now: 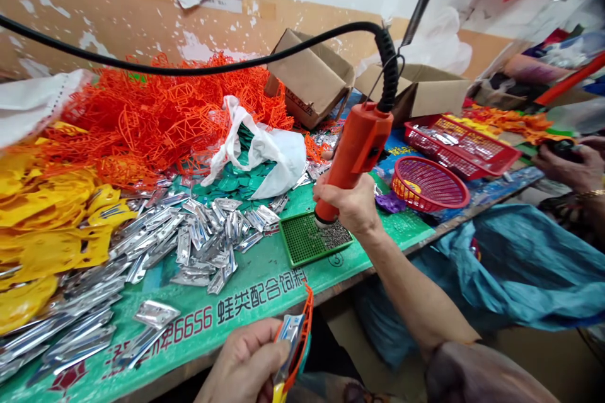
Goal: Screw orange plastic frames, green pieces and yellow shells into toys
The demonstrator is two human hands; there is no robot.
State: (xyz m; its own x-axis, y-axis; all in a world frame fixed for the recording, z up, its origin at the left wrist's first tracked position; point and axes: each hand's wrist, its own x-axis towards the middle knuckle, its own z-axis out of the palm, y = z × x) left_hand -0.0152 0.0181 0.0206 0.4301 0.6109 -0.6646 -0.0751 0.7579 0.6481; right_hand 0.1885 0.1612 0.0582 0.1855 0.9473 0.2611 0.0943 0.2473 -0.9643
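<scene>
My right hand point(352, 204) grips an orange electric screwdriver point(357, 148), held tip down on a small green screw tray point(302, 240) that has a patch of dark screws point(336, 236) at its right end. A black cable point(189, 68) runs from the tool's top off to the left. My left hand point(246, 362) is low at the table's front edge, holding a small assembly point(293, 343) of orange plastic, a silvery plate and a yellow part.
Silvery metal pieces point(189, 245) lie spread on the green table cover point(265, 283). Yellow parts point(42, 227) and tangled orange frames point(155, 113) pile at left. Red baskets point(428, 184) and cardboard boxes point(312, 79) stand behind. Another person's hand point(564, 167) is at the right edge.
</scene>
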